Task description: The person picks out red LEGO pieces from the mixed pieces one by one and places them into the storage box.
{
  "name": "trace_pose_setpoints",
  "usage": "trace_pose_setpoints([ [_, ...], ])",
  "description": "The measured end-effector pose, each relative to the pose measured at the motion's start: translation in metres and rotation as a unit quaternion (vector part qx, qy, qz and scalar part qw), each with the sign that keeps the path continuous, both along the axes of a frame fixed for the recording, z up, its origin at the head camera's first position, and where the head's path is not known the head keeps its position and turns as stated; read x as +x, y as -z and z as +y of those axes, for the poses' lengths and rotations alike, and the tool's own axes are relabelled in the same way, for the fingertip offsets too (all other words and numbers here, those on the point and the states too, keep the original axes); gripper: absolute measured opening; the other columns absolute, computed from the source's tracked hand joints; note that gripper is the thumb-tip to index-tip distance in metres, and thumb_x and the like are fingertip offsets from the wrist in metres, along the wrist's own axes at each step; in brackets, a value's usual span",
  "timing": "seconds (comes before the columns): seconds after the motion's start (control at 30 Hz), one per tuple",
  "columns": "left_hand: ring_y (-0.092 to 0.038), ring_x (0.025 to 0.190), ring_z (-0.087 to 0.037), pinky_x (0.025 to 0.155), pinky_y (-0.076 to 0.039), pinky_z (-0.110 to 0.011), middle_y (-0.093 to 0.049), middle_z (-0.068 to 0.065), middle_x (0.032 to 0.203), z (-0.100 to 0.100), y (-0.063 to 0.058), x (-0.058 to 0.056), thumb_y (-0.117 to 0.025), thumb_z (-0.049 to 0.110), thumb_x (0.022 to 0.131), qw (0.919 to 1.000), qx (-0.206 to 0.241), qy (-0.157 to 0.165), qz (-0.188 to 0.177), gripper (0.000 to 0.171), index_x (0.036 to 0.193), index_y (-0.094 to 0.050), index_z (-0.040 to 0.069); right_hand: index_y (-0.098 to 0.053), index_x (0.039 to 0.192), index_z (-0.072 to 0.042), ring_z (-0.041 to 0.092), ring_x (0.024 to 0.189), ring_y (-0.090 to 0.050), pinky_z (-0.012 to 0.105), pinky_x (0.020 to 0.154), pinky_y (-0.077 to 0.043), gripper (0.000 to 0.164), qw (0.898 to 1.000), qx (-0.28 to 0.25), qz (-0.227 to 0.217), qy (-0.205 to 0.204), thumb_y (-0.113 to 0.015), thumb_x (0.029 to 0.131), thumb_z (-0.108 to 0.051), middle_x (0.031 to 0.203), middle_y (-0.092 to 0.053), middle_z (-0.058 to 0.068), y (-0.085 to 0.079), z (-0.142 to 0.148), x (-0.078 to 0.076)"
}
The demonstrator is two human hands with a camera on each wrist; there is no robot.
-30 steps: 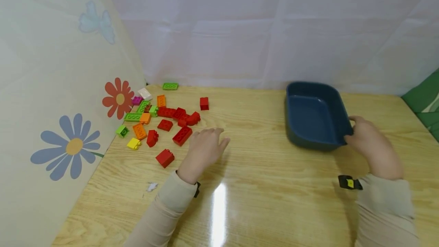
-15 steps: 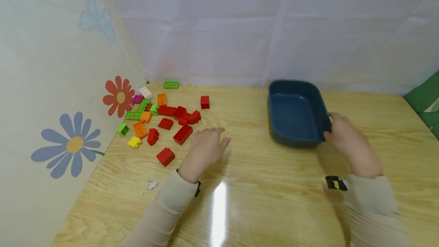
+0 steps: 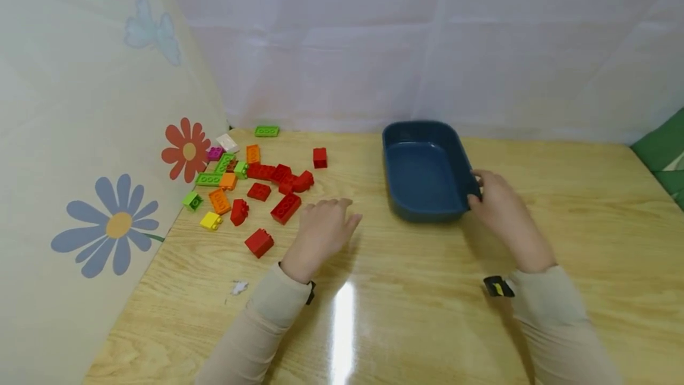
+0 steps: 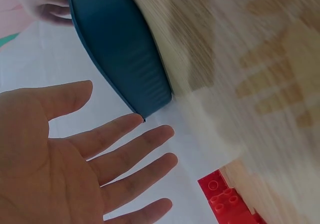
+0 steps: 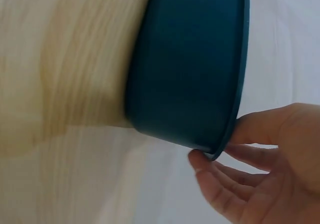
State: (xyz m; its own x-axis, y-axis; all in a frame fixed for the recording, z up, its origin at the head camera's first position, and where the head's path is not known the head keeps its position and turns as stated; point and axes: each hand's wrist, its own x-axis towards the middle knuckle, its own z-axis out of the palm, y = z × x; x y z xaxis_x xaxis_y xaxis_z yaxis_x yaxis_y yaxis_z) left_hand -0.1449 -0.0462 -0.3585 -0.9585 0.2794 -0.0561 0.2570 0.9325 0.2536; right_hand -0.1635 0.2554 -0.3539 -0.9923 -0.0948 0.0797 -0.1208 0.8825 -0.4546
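Observation:
A dark blue rectangular plastic bin [image 3: 427,214] with rounded corners stands right of the table's middle, its inside bare. My right hand [image 3: 499,210] pinches its near right corner by the rim; in the right wrist view the thumb and fingers [image 5: 215,184] meet at that edge. Over the table left of the bin, my left hand [image 3: 323,233] holds nothing. Its fingers [image 4: 132,154] are spread and straight in the left wrist view. Closest to it lies a long red toy brick [image 3: 285,208], just past the knuckles on the left.
Several red toy bricks [image 3: 260,172] are scattered at the back left, with a yellow brick [image 3: 211,221], an orange brick [image 3: 219,201] and green bricks [image 3: 209,179] among them. White cloth [image 3: 342,46] hangs behind the wooden table [image 3: 406,314]; a flowered sheet [image 3: 64,135] stands at left.
My right hand has moved the blue bin leftward across the table, toward the left hand. The left hand and the bricks have stayed in place.

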Motion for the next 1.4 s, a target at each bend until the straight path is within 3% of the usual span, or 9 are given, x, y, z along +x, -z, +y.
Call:
trace_pose_setpoints([
  [0.2,-0.058,0.114,-0.029,0.095,-0.048,-0.05,-0.064,-0.01,0.129,-0.001,0.002,-0.002,-0.045,0.045,0.095,0.9999,-0.01,-0.003,-0.008,0.049,0.131,-0.056,0.014,-0.038,0.131,0.016,0.042,0.087,-0.056,0.047,0.064,-0.051,0.051,0.997,-0.083,0.003,0.004,-0.05,0.085,-0.001,0.11,-0.05,0.037,0.007,-0.014,-0.009],
  [0.5,-0.059,0.112,-0.029,0.093,-0.049,-0.05,-0.065,-0.01,0.127,-0.003,0.007,0.008,-0.043,0.045,0.096,0.9998,-0.006,-0.005,-0.016,0.048,0.13,-0.057,0.014,-0.042,0.134,0.013,0.036,0.09,-0.056,0.028,0.064,-0.045,0.049,0.984,-0.166,0.002,0.07,-0.053,0.089,-0.004,0.102,-0.055,0.028,0.021,-0.022,-0.014],
  [0.67,-0.059,0.112,-0.028,0.094,-0.049,-0.049,-0.066,-0.01,0.126,-0.004,0.007,0.013,-0.044,0.045,0.095,1.0,-0.006,-0.003,-0.003,0.048,0.129,-0.058,0.014,-0.047,0.136,0.003,0.009,0.076,-0.053,0.017,0.057,-0.044,0.049,0.965,-0.239,-0.015,0.107,-0.054,0.093,-0.019,0.096,-0.058,0.003,0.032,-0.016,-0.016],
  [0.8,-0.059,0.112,-0.028,0.095,-0.049,-0.049,-0.066,-0.01,0.126,-0.003,0.006,0.013,-0.044,0.045,0.095,1.0,-0.005,-0.002,0.003,0.048,0.129,-0.058,0.013,-0.045,0.137,0.002,-0.004,0.065,-0.049,0.012,0.055,-0.045,0.054,0.916,-0.373,-0.05,0.138,-0.058,0.091,-0.021,0.081,-0.056,-0.021,0.036,-0.01,-0.017],
  [0.93,-0.058,0.113,-0.028,0.095,-0.049,-0.05,-0.066,-0.01,0.126,-0.001,0.003,0.014,-0.045,0.045,0.095,0.9999,-0.004,0.003,0.009,0.048,0.128,-0.058,0.013,-0.059,0.123,-0.007,-0.007,0.068,-0.053,0.006,0.057,-0.045,0.04,0.826,-0.535,-0.068,0.166,-0.065,0.085,-0.016,0.077,-0.063,-0.027,0.041,-0.008,-0.017],
  [1.03,-0.058,0.114,-0.028,0.096,-0.048,-0.05,-0.066,-0.01,0.127,-0.002,0.002,0.015,-0.045,0.044,0.095,0.9999,0.0,0.002,0.01,0.048,0.129,-0.058,0.013,-0.067,0.106,-0.018,-0.009,0.075,-0.055,0.005,0.06,-0.046,0.025,0.786,-0.589,-0.062,0.178,-0.069,0.082,-0.015,0.083,-0.065,-0.026,0.046,-0.008,-0.017],
  [1.1,-0.057,0.115,-0.028,0.096,-0.048,-0.049,-0.066,-0.009,0.127,-0.005,0.002,0.019,-0.046,0.044,0.095,0.9999,0.0,0.0,0.01,0.048,0.129,-0.058,0.013,-0.069,0.106,-0.019,-0.008,0.079,-0.055,0.005,0.062,-0.046,0.025,0.782,-0.592,-0.061,0.183,-0.071,0.081,-0.018,0.089,-0.064,-0.024,0.049,-0.009,-0.018],
  [1.33,-0.061,0.11,-0.025,0.093,-0.051,-0.048,-0.07,-0.007,0.12,-0.025,0.002,0.042,-0.053,0.039,0.092,0.9976,0.047,0.0,0.05,0.04,0.121,-0.064,0.014,-0.049,0.135,-0.004,-0.009,0.091,-0.054,0.002,0.072,-0.046,0.061,0.816,-0.552,-0.058,0.158,-0.066,0.084,-0.032,0.108,-0.057,-0.016,0.056,-0.009,-0.021],
  [1.4,-0.061,0.109,-0.025,0.092,-0.052,-0.048,-0.071,-0.006,0.118,-0.032,0.002,0.049,-0.054,0.038,0.091,0.996,0.059,-0.002,0.067,0.038,0.119,-0.066,0.015,-0.045,0.137,0.001,-0.009,0.092,-0.057,0.002,0.073,-0.048,0.062,0.817,-0.56,-0.045,0.129,-0.063,0.087,-0.03,0.106,-0.058,-0.017,0.058,-0.006,-0.022],
])
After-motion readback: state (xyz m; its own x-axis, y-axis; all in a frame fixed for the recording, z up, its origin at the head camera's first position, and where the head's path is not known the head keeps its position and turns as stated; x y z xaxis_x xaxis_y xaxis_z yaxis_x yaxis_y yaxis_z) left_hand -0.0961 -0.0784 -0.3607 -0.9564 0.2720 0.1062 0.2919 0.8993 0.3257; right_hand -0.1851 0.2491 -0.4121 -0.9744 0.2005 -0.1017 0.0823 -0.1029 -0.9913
